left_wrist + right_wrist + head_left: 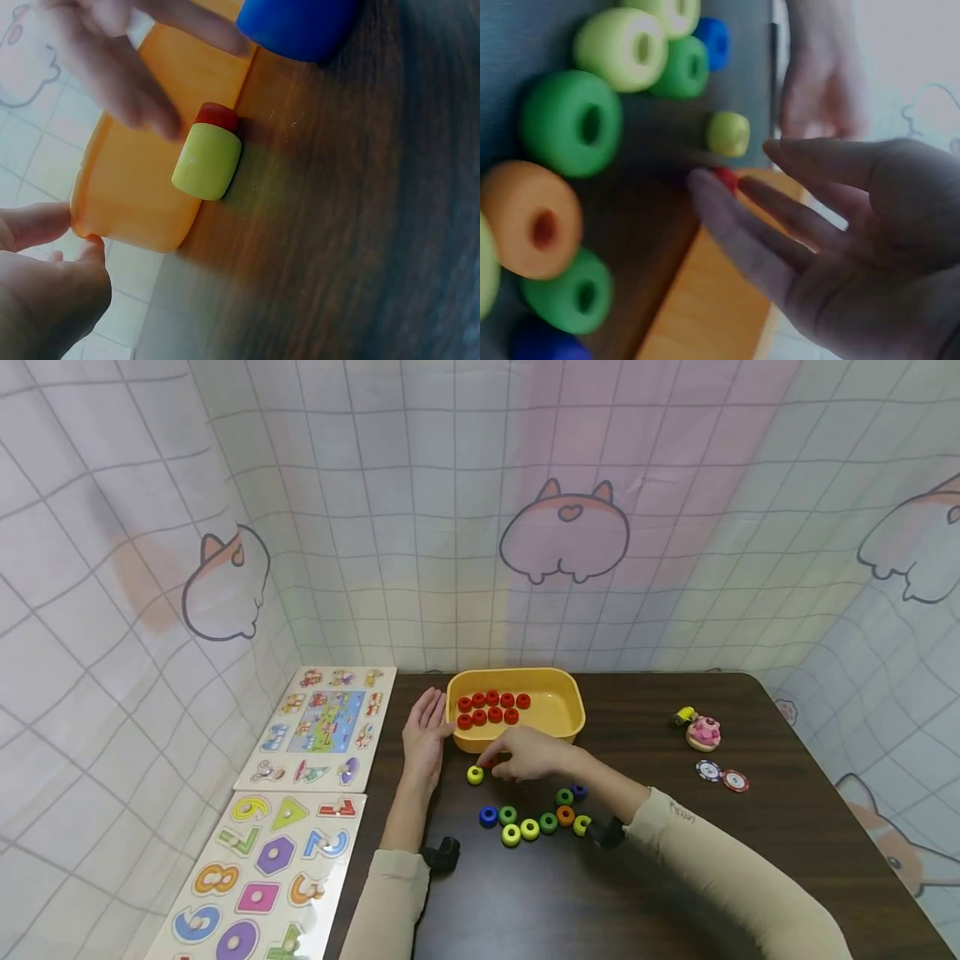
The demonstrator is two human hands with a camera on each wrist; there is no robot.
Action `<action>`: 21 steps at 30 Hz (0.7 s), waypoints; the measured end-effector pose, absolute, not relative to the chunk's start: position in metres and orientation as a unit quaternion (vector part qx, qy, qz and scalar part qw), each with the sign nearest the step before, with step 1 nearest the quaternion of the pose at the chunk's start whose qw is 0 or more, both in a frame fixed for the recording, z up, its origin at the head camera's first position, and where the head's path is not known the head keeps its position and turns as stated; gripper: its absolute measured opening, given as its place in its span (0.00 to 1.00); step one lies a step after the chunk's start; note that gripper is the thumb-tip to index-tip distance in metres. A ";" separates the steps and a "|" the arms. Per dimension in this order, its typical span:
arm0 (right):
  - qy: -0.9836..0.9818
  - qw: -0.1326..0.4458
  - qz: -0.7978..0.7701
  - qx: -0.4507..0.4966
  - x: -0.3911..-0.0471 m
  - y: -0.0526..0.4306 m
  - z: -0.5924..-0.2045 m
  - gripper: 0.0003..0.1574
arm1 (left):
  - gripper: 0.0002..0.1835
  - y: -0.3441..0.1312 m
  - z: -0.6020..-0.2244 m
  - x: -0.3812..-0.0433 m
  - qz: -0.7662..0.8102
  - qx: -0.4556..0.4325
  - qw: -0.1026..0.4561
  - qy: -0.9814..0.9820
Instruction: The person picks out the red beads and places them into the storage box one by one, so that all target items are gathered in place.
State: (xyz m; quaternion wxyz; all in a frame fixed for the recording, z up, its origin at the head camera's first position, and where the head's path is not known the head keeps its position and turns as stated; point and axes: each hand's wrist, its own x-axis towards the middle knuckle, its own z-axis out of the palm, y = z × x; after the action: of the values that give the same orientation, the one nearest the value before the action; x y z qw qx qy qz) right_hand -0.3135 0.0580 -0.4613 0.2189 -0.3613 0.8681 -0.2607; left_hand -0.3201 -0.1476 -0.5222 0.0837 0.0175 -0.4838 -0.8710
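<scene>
A yellow plastic bin has several red beads inside, in two rows on its left side. My left hand lies along the bin's left side with fingers straight, the thumb touching its near corner. In front of the bin, my right hand reaches down over a loose red bead; its fingers are spread and partly extended, with a gap between thumb and fingertips in the right wrist view. The fingers partly hide that bead. A yellow bead stands beside it.
Several loose beads lie nearer me, including a blue bead and an orange bead. Puzzle boards fill the left side. At right are a pink-topped toy, a small yellow-and-black item and two poker chips.
</scene>
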 end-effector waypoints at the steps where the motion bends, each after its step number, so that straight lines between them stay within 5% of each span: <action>1: 0.870 0.211 -0.238 -0.378 -0.311 0.057 -0.464 0.17 | 0.40 -0.148 -0.523 -0.321 -0.872 0.019 0.084 -0.481; 4: 0.875 0.181 -0.208 -0.399 -0.307 0.057 -0.470 0.18 | 0.40 -0.147 -0.528 -0.324 -0.874 0.022 0.089 -0.477; 13: 0.880 0.212 -0.307 -0.294 -0.307 0.066 -0.475 0.14 | 0.40 -0.144 -0.537 -0.329 -0.855 0.029 0.110 -0.507; 21: 0.894 0.163 -0.297 -0.293 -0.308 0.070 -0.478 0.15 | 0.39 -0.145 -0.536 -0.329 -0.857 0.029 0.104 -0.504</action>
State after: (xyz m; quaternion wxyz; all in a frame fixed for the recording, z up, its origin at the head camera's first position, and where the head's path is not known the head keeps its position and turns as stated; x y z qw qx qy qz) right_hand -0.3079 0.0702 -0.4779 0.1630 -0.2933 0.8939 -0.2973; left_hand -0.3289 -0.1452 -0.5362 0.1037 0.0290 -0.5039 -0.8570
